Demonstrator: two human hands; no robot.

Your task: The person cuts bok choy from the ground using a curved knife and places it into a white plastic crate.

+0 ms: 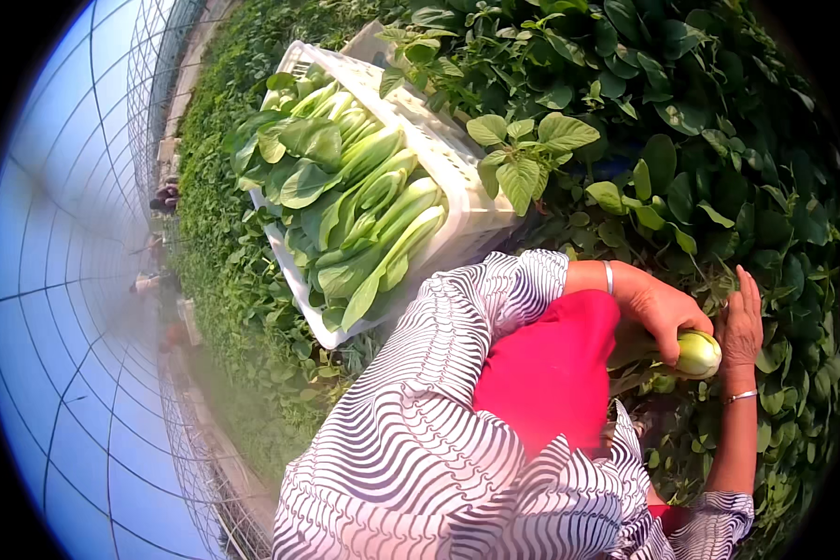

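Observation:
My left hand (661, 308), with a silver bracelet at the wrist, is closed around a head of bok choy (698, 355). Its pale, rounded base points to the right, and its leaves are mostly hidden behind the hand and arm. Right beside that base is my right hand (740, 327), fingers extended and the back of the hand towards the camera. Whether its palm touches the bok choy or hides something small cannot be seen. A white plastic crate (455, 192) stands to the upper left, filled with rows of harvested bok choy (371, 196), pale stems facing right.
Dense leafy plants (672, 112) grow around both hands and the crate. A broad-leaved plant (532, 150) rises beside the crate's right side. Greenhouse film with a curved frame (70, 280) spans the left. Part of a red garment (549, 378) lies below my left forearm.

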